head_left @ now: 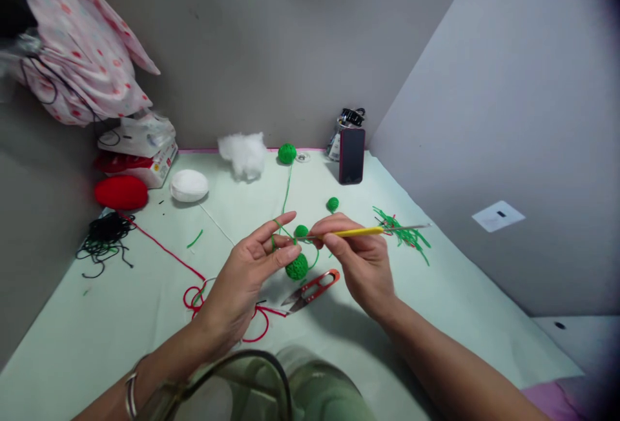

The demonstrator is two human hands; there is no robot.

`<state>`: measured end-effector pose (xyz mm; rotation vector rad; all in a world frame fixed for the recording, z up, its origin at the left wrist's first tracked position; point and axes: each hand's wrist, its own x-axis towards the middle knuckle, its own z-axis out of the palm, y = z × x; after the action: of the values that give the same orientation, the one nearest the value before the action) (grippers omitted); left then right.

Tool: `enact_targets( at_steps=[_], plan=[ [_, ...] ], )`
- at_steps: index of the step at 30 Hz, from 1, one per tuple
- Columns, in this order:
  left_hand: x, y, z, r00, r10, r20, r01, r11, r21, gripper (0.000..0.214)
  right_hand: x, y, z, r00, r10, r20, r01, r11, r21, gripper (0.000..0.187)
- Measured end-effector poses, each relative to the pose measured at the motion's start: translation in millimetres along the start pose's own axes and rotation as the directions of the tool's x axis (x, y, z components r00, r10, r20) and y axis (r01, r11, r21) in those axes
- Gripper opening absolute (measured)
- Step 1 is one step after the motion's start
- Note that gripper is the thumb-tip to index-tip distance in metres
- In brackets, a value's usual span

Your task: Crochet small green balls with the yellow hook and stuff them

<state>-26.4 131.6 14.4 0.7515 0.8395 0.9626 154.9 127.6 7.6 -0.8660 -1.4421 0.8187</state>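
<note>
My left hand is raised over the pale green table, with green yarn looped over its index finger and its thumb and fingers pinching a small green crochet piece. My right hand grips a yellow-handled crochet hook whose tip meets that piece. A green crochet ball sits just below the fingers. The green strand runs back to a green yarn ball by the wall.
Red thread snips and tangled red yarn lie below my hands. Green yarn scraps, a small green ball, a phone, white stuffing, white and red yarn balls, black yarn.
</note>
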Motion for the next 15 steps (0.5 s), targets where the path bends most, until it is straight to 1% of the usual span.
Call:
enact_targets(
  at_steps=[2, 5, 7, 8, 10, 12, 14, 15],
  plan=[
    [0.9, 3.8, -0.8, 0.999, -0.025, 0.024, 0.026, 0.999, -0.034, 0.050, 2.5, 0.8, -4.1, 1.000, 0.011, -0.023, -0.009, 0.997, 0.076, 0.013],
    [1.2, 6.6, -1.3, 0.998, -0.037, 0.052, 0.040, 0.998, -0.054, 0.046, 5.7, 1.4, -7.4, 0.994, 0.099, -0.036, -0.090, 0.976, 0.197, 0.012],
    [0.3, 5.2, -0.5, 1.000, -0.007, 0.027, 0.008, 0.999, -0.036, 0.046, 5.7, 0.9, -5.9, 0.987, 0.158, -0.031, -0.146, 0.960, 0.237, 0.013],
    [-0.4, 3.6, 0.3, 1.000, 0.016, 0.006, -0.016, 1.000, -0.019, 0.046, 4.8, 0.5, -4.1, 0.986, 0.165, -0.014, -0.157, 0.960, 0.231, 0.013],
    [-1.8, -0.7, 2.6, 0.999, 0.047, -0.011, -0.047, 0.999, 0.009, 0.048, 1.9, -0.4, 0.4, 0.994, 0.105, 0.044, -0.111, 0.981, 0.159, 0.011],
    [-2.7, -4.6, 4.9, 0.999, 0.038, 0.012, -0.038, 0.999, -0.002, 0.049, -1.0, -1.1, 4.5, 0.996, -0.007, 0.085, 0.003, 0.999, 0.049, 0.014],
    [-2.9, -6.7, 6.4, 0.999, 0.021, 0.031, -0.020, 0.999, -0.030, 0.047, -2.5, -1.4, 6.4, 0.995, -0.079, 0.065, 0.082, 0.996, -0.034, 0.019],
    [-2.7, -6.8, 6.8, 1.000, 0.014, 0.028, -0.013, 0.999, -0.043, 0.046, -2.6, -1.4, 6.5, 0.995, -0.086, 0.043, 0.089, 0.995, -0.051, 0.020]
  ],
)
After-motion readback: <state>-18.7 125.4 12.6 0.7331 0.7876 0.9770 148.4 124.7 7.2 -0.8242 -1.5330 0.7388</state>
